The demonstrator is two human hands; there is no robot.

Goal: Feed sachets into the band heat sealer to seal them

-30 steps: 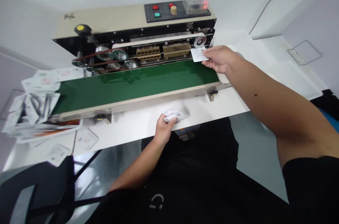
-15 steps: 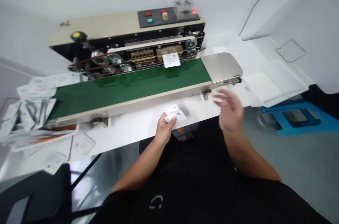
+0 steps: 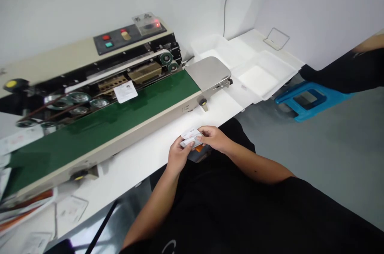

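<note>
My left hand is closed on a few small white printed packets, its thumb lying over them. From the right, my right hand pinches the same packets at their other edge. Both hands are above my lap, at the front edge of the white table. Beyond them stands a band sealing machine with a green conveyor belt. One white packet sticks out of its sealing band over the belt, upright or slightly tilted; I cannot tell which.
White plastic trays stand to the right of the machine's metal end plate. A blue stool is on the floor at right, near another person's arm. Packets lie at lower left.
My right hand has come in from the right and taken hold of the packets in my left hand. The packet in the sealer has travelled left along it. My view has swung right.
</note>
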